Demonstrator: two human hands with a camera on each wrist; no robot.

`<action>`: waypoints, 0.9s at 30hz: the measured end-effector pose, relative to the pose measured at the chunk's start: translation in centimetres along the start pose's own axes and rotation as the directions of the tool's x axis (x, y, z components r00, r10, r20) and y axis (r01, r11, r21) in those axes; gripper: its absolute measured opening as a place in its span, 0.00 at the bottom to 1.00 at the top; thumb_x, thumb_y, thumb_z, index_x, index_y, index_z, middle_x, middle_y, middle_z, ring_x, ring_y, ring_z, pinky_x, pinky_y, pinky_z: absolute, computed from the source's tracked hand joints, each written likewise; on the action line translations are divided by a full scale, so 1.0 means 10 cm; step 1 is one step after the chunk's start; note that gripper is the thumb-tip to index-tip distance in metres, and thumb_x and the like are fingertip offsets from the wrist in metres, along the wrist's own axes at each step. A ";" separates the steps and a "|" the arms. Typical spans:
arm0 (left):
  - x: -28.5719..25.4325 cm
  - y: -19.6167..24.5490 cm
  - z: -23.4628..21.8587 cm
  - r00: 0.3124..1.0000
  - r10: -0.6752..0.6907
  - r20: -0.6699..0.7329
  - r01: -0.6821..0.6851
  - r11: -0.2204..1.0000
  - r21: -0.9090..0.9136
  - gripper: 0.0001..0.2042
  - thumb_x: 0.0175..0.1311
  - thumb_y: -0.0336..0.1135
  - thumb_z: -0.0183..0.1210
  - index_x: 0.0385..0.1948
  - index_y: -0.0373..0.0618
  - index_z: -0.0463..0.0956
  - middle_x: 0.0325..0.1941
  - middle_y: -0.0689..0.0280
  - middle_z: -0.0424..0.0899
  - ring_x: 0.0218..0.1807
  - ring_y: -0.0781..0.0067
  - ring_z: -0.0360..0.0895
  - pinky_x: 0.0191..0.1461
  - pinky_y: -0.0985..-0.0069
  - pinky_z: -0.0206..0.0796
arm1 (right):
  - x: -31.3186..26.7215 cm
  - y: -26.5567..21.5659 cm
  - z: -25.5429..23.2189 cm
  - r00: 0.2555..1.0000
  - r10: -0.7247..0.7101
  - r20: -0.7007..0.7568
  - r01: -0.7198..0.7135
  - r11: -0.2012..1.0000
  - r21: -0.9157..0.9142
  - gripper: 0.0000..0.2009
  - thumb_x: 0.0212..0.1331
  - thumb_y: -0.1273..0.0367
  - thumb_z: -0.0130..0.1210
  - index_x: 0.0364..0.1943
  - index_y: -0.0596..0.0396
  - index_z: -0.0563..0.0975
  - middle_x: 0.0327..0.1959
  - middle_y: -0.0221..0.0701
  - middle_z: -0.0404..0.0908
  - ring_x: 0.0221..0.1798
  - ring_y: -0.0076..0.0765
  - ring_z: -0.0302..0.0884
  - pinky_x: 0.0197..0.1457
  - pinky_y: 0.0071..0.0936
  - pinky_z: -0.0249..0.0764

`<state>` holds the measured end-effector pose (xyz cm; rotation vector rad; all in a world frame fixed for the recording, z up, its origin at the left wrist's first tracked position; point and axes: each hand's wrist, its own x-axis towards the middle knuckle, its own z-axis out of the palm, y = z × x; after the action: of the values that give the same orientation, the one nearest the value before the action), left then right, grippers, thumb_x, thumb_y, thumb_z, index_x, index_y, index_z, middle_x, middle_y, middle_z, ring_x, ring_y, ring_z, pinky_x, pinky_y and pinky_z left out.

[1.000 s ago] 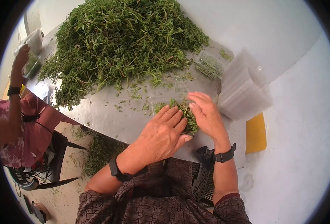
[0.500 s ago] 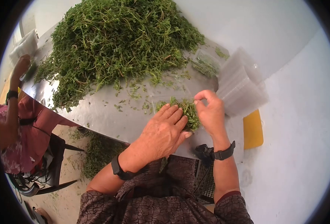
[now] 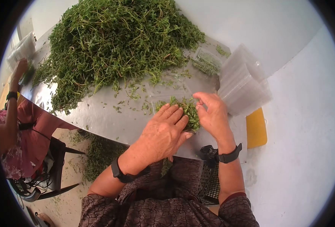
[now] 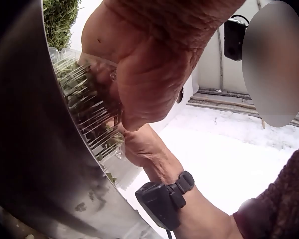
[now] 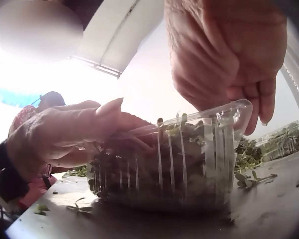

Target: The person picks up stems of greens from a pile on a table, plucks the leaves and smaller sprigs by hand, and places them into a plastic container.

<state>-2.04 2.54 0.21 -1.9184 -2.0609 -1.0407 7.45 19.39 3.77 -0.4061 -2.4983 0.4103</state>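
Note:
A clear plastic box (image 5: pixel 204 164) stands on the metal table, packed with leafy green sprigs (image 3: pixel 192 115); its transparent lid (image 3: pixel 167 90) lies folded back. My left hand (image 3: pixel 163 126) lies flat over the greens, fingers straight and pressing down, the thumb along the near rim. At the box's right end is my right hand (image 3: pixel 213 113), index finger bent and thumb near the greens' edge. In the right wrist view, its other fingers hang beside the box corner; I cannot tell whether it pinches a sprig.
A large heap of greens (image 3: pixel 118 45) covers the table's back. A filled box (image 3: pixel 207 62) and a stack of clear boxes (image 3: pixel 243 81) stand to the right. Loose leaves dot the metal table (image 3: pixel 103 117). Another person (image 3: pixel 14 121) works at the left.
My right hand's fingers have gone from stretched over the greens to bent at the box's right end. The left hand stays pressed on the greens.

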 end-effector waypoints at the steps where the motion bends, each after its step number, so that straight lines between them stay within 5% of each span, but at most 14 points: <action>1: 0.00 0.00 0.00 1.000 0.000 -0.002 0.000 1.000 -0.002 0.21 0.65 0.41 0.57 0.53 0.34 0.74 0.59 0.48 0.75 0.65 0.45 0.69 0.73 0.52 0.56 | 0.00 0.01 -0.02 0.999 -0.028 0.030 0.029 0.999 -0.024 0.13 0.50 0.79 0.57 0.42 0.57 0.81 0.33 0.37 0.81 0.40 0.45 0.78 0.46 0.38 0.73; 11: 0.02 -0.06 -0.08 1.000 0.002 0.021 0.000 0.995 -0.099 0.20 0.65 0.39 0.57 0.53 0.33 0.74 0.59 0.47 0.76 0.65 0.43 0.69 0.72 0.51 0.56 | -0.01 0.07 -0.04 0.965 -0.255 0.054 0.259 0.913 -0.315 0.04 0.47 0.78 0.58 0.29 0.58 0.78 0.28 0.38 0.76 0.38 0.49 0.73 0.44 0.42 0.69; 14: 0.05 -0.10 -0.12 1.000 0.013 -0.020 -0.017 0.974 -0.226 0.17 0.64 0.34 0.59 0.51 0.34 0.76 0.59 0.47 0.77 0.63 0.44 0.72 0.68 0.54 0.63 | 0.00 0.06 -0.05 0.961 -0.274 0.029 0.268 0.905 -0.331 0.04 0.48 0.79 0.57 0.29 0.58 0.76 0.28 0.39 0.76 0.37 0.49 0.73 0.43 0.42 0.69; 16: 0.08 -0.12 -0.15 0.992 -0.095 -0.083 0.056 0.919 -0.390 0.14 0.61 0.28 0.60 0.49 0.35 0.78 0.57 0.49 0.79 0.58 0.46 0.77 0.60 0.59 0.70 | 0.01 0.04 -0.06 0.962 -0.273 0.012 0.261 0.906 -0.334 0.04 0.48 0.79 0.57 0.29 0.58 0.75 0.29 0.39 0.76 0.37 0.49 0.73 0.43 0.43 0.69; 19: 0.18 -0.14 -0.20 0.974 -0.157 -0.163 0.097 0.940 -0.328 0.14 0.59 0.23 0.60 0.48 0.38 0.79 0.55 0.51 0.80 0.54 0.48 0.79 0.53 0.62 0.73 | 0.02 0.05 -0.03 0.956 -0.292 -0.020 0.268 0.901 -0.343 0.05 0.47 0.79 0.57 0.27 0.58 0.73 0.28 0.40 0.75 0.37 0.48 0.72 0.43 0.41 0.68; 27: 0.34 -0.09 -0.15 0.972 -0.107 -0.208 0.037 0.948 -0.316 0.15 0.58 0.22 0.59 0.49 0.38 0.79 0.52 0.50 0.80 0.51 0.45 0.79 0.54 0.61 0.72 | -0.01 -0.12 -0.12 0.934 -0.345 -0.092 0.306 0.907 -0.288 0.06 0.46 0.78 0.58 0.26 0.58 0.72 0.28 0.39 0.75 0.37 0.47 0.72 0.44 0.40 0.69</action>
<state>-4.01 4.49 2.83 -1.7615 -1.9481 -1.6025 7.99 18.54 5.07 -0.1072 -2.4263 -0.0929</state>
